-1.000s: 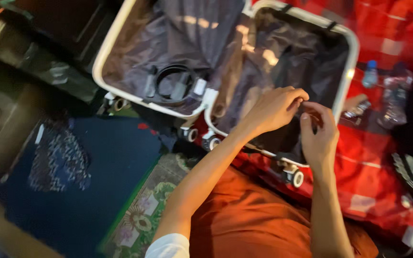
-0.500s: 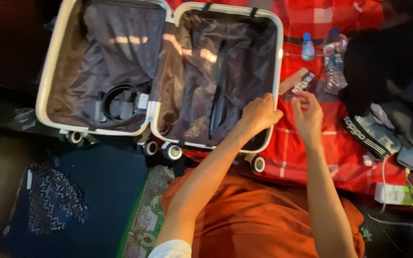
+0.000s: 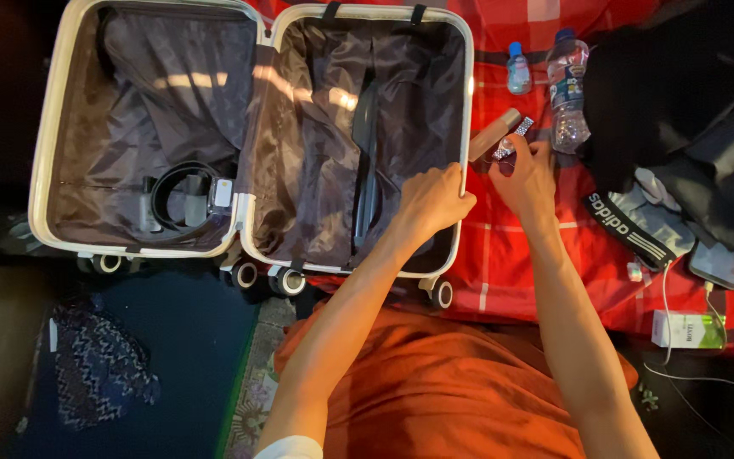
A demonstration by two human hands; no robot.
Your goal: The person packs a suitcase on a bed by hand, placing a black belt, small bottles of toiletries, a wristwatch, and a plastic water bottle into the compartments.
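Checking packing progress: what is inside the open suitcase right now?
In the suitcase, the left half holds a coiled black belt with small items beside it. The right half shows only dark lining and a strap; the left hand rests on its rim. Anything under the lining is hidden.

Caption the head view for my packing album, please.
Left hand on open suitcase rim, right hand at small items on red blanket near bottles.
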